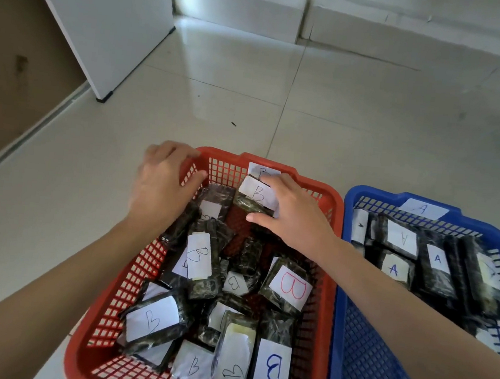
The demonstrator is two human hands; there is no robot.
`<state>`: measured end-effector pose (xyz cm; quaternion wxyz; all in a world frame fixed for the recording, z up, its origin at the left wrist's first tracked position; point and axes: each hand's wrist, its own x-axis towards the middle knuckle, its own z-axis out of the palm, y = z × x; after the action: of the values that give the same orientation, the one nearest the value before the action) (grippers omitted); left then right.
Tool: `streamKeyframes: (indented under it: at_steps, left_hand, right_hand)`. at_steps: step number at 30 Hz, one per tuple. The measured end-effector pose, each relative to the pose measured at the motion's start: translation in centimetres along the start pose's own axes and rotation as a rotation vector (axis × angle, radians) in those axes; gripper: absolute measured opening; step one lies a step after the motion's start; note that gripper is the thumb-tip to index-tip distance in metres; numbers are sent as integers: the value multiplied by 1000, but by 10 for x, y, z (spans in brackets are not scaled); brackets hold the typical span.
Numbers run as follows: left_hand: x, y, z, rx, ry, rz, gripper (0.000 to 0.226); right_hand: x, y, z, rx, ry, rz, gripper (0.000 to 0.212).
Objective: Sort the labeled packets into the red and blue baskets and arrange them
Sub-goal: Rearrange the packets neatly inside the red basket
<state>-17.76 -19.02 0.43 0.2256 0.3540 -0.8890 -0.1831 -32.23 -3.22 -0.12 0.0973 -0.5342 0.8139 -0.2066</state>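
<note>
Red basket [221, 153]: left hand [163, 180] grips its far rim; right hand [295, 218] covers a B packet [256, 193], fingertips hidden, perhaps pinching it. Blue basket [365, 193] runs off-frame.

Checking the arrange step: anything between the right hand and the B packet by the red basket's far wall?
Nothing visible. The right hand holds that B packet, fingers on its top edge, thumb below. The left hand grips the red basket rim at the far-left corner, clear of it.
</note>
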Motion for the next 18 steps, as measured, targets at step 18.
streamKeyframes:
  at_steps: [18]
  left_hand:
    - [-11, -17, 3, 579, -408, 366, 49]
  right_hand:
    - [31, -15, 23, -5, -117, 76, 54]
